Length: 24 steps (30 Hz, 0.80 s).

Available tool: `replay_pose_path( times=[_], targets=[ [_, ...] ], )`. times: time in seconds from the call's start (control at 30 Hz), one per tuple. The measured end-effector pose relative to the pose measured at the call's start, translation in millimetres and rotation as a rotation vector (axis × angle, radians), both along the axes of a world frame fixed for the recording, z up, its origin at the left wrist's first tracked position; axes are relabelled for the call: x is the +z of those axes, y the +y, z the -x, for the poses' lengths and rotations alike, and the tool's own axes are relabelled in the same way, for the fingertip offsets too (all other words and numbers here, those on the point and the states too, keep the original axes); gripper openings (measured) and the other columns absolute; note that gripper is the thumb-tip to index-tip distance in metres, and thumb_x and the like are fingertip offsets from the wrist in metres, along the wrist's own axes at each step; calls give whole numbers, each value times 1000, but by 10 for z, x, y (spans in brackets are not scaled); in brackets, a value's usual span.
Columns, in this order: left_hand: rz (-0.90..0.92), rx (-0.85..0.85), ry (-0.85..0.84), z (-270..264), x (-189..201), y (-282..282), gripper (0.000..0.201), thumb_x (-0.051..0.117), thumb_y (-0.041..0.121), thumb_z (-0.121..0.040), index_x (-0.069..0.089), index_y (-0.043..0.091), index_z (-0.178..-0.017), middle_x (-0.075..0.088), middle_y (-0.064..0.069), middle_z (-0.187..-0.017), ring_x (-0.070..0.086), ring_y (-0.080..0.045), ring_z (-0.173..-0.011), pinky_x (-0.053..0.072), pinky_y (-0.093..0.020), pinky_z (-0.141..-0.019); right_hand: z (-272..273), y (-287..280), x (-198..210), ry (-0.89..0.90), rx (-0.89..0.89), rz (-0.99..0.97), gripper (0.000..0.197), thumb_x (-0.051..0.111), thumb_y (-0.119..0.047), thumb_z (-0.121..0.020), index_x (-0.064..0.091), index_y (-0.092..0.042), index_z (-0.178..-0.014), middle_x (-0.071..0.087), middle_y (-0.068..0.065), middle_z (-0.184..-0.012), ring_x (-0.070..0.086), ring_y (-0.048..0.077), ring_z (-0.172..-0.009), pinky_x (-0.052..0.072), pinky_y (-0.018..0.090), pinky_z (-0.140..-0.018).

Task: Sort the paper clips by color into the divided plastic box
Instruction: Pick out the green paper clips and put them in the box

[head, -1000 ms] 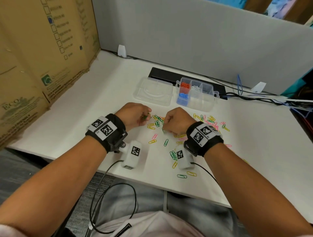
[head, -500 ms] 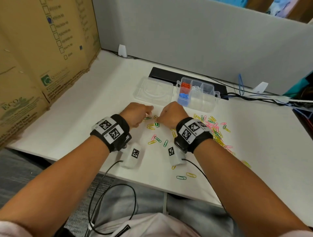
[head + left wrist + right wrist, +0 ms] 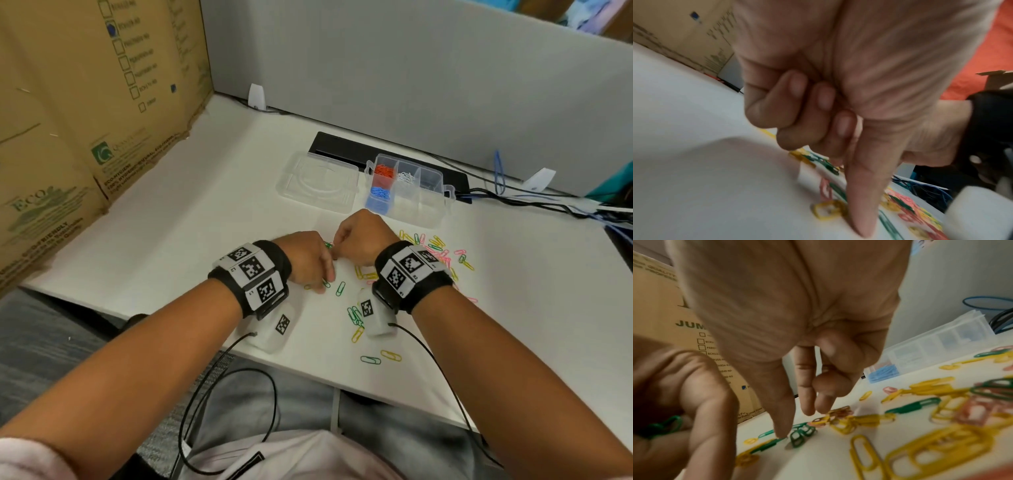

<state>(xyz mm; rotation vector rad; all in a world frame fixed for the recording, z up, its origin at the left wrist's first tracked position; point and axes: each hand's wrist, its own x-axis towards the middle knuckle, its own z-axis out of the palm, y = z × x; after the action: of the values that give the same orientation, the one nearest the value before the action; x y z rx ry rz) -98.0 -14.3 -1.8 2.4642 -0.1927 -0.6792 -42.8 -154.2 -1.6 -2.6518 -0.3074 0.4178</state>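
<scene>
Green clips [image 3: 340, 288] lie mixed with yellow and pink ones on the tabletop [image 3: 191, 219] near the box [image 3: 432, 211], so the left hand [image 3: 310, 262], holding a green bunch, and the right hand [image 3: 359, 240], fingers curled down, should take only green.

2 hands [image 3: 310, 260] — 1 divided box [image 3: 428, 212]

- The divided box [image 3: 409, 192] stands on the bench [image 3: 191, 219] just beyond the right grip [image 3: 359, 236].
- Its lid [image 3: 317, 181] lies left of it.
- Loose clips [image 3: 435, 250] lie right of and behind both grips.
</scene>
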Motion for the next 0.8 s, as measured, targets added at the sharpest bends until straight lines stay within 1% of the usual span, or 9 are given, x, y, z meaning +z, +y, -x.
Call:
replay_pose_path(
  times=[0.13,0.2,0.27,0.37,0.43,0.5,0.6,0.73,0.8],
  targets=[
    [6,8,-36,4,-20,-24,10,78,14,-78,76,21,-84,64,12,-71,63,-9,-82,47,-18,-73,-1,51,-4,23,53,37,4,75,-12,-77,76,-14,-80,73,2,-89,67,19,-88,58,33,-81],
    [-6,3,-51,6,-39,-22,6,75,17,-81,74,22,-78,65,9,-70,63,-10,-80,47,-19,-72,-12,69,-8,27,67,56,8,72,-11,-80,76,-10,-86,73,5,-92,67,21,-90,57,32,-79],
    [-32,-11,-78,7,-76,-12,17,67,21,-86,69,23,-70,65,8,-71,61,-12,-75,48,-21,-72,-10,85,2,21,90,85,10,72,-11,-81,75,-7,-89,73,7,-95,67,21,-90,57,30,-78],
    [55,32,-44,-46,-54,45,15,61,21,-92,71,20,-81,63,10,-76,58,-10,-78,46,-22,-76,-15,67,29,15,95,104,14,77,-17,-77,73,-5,-84,73,9,-89,68,22,-85,56,31,-72],
    [196,158,-6,-99,16,116,14,59,19,-93,71,12,-91,62,5,-78,55,-11,-74,44,-22,-69,-41,-2,41,18,50,69,19,78,-21,-78,73,-3,-83,72,9,-85,68,22,-81,56,32,-70],
    [504,429,118,-131,66,208,12,53,14,-92,60,8,-84,54,-2,-71,47,-14,-59,36,-23,-54,-80,-107,83,35,-33,-40,18,76,-21,-81,75,-4,-84,73,7,-83,66,17,-73,57,30,-66],
    [959,756,315,-137,71,306,8,45,9,-86,46,11,-77,51,-8,-69,45,-18,-52,36,-24,-47,-92,-227,226,85,-129,-219,13,71,-17,-85,75,-5,-87,70,3,-77,58,9,-61,45,19,-52],
    [1112,800,402,-128,41,216,16,42,12,-88,56,6,-85,56,-8,-69,55,-18,-54,48,-22,-49,-20,-161,402,113,-97,-402,7,68,-9,-84,74,-4,-84,68,6,-74,54,10,-59,42,21,-48],
    [1114,786,416,-140,34,148,20,45,19,-92,59,5,-87,55,-7,-67,53,-16,-52,47,-21,-45,-4,-91,409,87,-35,-406,9,68,-7,-85,75,-9,-82,69,2,-73,54,7,-56,41,18,-46]
  ],
)
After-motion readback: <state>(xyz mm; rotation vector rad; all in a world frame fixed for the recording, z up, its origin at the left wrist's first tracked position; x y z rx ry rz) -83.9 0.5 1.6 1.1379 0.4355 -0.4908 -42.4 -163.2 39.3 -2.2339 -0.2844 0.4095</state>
